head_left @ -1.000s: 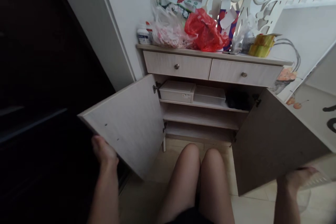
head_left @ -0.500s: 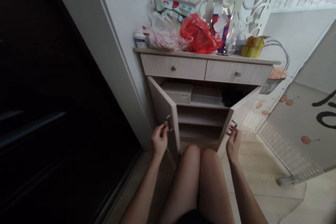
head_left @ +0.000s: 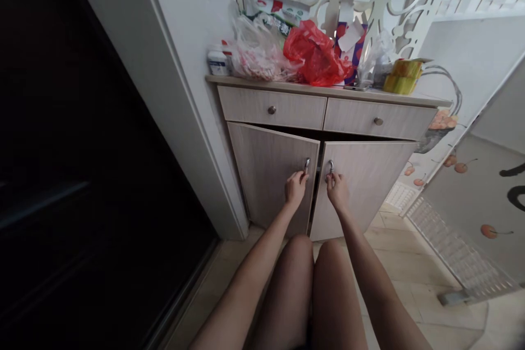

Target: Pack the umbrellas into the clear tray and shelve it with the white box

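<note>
A pale wood-grain cabinet stands in front of my knees, its two doors slightly ajar. My left hand (head_left: pixel 296 188) is closed on the metal handle (head_left: pixel 307 163) of the left door (head_left: pixel 266 169). The matching handle (head_left: pixel 331 165) of the right door (head_left: pixel 363 180) is pinched in my right hand (head_left: pixel 338 190). A narrow dark gap runs between the doors and along their top edges. The shelves inside are hidden.
Two drawers with round knobs, the left drawer (head_left: pixel 287 108) and right drawer (head_left: pixel 394 122), sit above the doors. On the cabinet top lie a red plastic bag (head_left: pixel 315 57), a clear bag (head_left: pixel 258 49), a white bottle (head_left: pixel 218 63) and a yellow pack (head_left: pixel 402 77). A wall edge (head_left: pixel 184 82) rises at left.
Both doors have swung inward from wide open to nearly closed, with my hands on their handles moving toward each other. The boxes and shelves inside have gone out of sight.
</note>
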`<state>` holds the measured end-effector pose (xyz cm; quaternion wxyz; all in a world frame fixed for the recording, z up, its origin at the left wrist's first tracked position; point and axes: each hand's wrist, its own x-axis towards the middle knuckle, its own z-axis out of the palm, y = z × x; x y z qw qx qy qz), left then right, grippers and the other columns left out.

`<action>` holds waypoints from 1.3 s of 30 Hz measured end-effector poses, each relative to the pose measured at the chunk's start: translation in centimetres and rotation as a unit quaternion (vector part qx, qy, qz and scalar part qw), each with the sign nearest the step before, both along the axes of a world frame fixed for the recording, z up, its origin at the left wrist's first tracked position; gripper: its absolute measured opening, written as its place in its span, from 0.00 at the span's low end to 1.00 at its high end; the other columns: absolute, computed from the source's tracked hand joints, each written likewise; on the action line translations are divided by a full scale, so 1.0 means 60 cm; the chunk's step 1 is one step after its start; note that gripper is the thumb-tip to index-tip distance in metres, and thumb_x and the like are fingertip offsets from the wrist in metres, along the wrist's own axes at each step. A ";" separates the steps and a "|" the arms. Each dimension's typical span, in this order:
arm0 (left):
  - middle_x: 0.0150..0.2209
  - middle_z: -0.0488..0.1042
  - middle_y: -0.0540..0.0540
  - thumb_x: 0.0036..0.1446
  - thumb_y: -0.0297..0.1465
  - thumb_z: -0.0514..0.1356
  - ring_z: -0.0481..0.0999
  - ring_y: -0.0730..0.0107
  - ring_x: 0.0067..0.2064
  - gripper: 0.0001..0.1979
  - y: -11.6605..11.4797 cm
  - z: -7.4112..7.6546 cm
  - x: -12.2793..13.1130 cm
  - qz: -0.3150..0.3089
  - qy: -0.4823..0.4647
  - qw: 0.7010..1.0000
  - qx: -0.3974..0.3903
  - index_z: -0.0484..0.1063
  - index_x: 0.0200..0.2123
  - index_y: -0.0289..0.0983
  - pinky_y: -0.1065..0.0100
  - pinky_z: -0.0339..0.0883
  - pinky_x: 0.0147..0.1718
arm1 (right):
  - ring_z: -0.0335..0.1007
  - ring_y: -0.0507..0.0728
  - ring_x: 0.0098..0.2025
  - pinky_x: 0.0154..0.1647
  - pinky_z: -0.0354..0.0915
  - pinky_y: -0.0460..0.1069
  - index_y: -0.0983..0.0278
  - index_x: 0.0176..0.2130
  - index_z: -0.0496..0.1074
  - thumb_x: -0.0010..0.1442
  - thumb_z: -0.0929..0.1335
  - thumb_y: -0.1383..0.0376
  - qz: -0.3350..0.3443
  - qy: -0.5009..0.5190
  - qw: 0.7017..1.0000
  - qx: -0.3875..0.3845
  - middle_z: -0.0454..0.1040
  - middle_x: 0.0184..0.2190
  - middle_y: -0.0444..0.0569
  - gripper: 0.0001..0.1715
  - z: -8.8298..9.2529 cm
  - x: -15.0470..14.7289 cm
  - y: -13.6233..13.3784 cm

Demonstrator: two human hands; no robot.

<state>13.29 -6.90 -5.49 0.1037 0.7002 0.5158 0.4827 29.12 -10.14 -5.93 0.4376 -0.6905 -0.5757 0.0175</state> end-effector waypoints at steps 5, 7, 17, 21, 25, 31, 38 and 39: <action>0.42 0.80 0.38 0.65 0.30 0.58 0.78 0.63 0.44 0.08 0.036 0.025 0.025 0.001 0.035 0.998 -0.058 0.78 0.42 0.35 0.66 0.65 0.44 | 0.69 0.58 0.44 0.47 0.61 0.51 0.65 0.50 0.73 0.71 0.56 0.55 -0.009 -0.017 0.999 -0.046 0.72 0.46 0.57 0.25 0.009 -0.006 0.049; 0.43 0.80 0.38 0.66 0.31 0.58 0.78 0.63 0.44 0.09 0.049 0.031 0.031 0.002 0.042 0.997 -0.070 0.78 0.42 0.34 0.67 0.65 0.43 | 0.69 0.59 0.44 0.48 0.61 0.51 0.66 0.51 0.73 0.71 0.56 0.56 -0.014 -0.018 0.998 -0.054 0.73 0.46 0.57 0.25 0.011 -0.008 0.065; 0.44 0.80 0.37 0.66 0.32 0.58 0.78 0.62 0.44 0.11 0.088 0.037 0.041 0.005 0.071 0.994 -0.087 0.78 0.44 0.34 0.67 0.64 0.42 | 0.69 0.59 0.44 0.47 0.61 0.53 0.66 0.54 0.72 0.71 0.56 0.55 -0.035 -0.015 0.995 -0.090 0.72 0.48 0.60 0.26 0.018 -0.011 0.109; 0.45 0.80 0.38 0.66 0.33 0.58 0.78 0.62 0.45 0.11 0.101 0.038 0.047 0.011 0.068 0.993 -0.093 0.78 0.44 0.35 0.68 0.64 0.42 | 0.68 0.60 0.44 0.47 0.61 0.53 0.66 0.54 0.73 0.70 0.57 0.55 -0.034 0.000 0.996 -0.087 0.71 0.48 0.60 0.26 0.021 -0.010 0.123; 0.45 0.80 0.37 0.66 0.33 0.57 0.78 0.61 0.45 0.11 0.110 0.039 0.050 0.007 0.066 0.993 -0.098 0.77 0.45 0.34 0.67 0.64 0.41 | 0.68 0.60 0.44 0.47 0.61 0.55 0.67 0.53 0.73 0.69 0.57 0.55 -0.029 0.014 0.996 -0.086 0.71 0.46 0.60 0.27 0.021 -0.008 0.136; 0.45 0.80 0.36 0.66 0.32 0.57 0.78 0.61 0.45 0.12 0.112 0.042 0.052 0.012 0.071 0.993 -0.095 0.78 0.45 0.35 0.67 0.65 0.43 | 0.69 0.61 0.45 0.48 0.60 0.55 0.68 0.54 0.73 0.70 0.56 0.54 -0.028 0.013 0.995 -0.095 0.70 0.47 0.61 0.28 0.025 -0.009 0.139; 0.46 0.80 0.35 0.66 0.31 0.57 0.78 0.62 0.47 0.10 0.109 0.060 0.056 0.000 0.093 0.989 -0.117 0.77 0.45 0.33 0.67 0.65 0.44 | 0.70 0.59 0.46 0.49 0.61 0.52 0.66 0.56 0.71 0.70 0.57 0.56 -0.018 0.023 0.994 -0.103 0.71 0.50 0.60 0.26 0.041 -0.012 0.123; 0.47 0.79 0.35 0.65 0.31 0.58 0.78 0.61 0.48 0.10 0.108 0.065 0.053 -0.010 0.093 0.988 -0.121 0.76 0.45 0.33 0.68 0.65 0.45 | 0.70 0.59 0.47 0.49 0.61 0.52 0.67 0.56 0.71 0.70 0.58 0.56 -0.009 0.027 0.994 -0.103 0.71 0.49 0.60 0.26 0.045 -0.009 0.119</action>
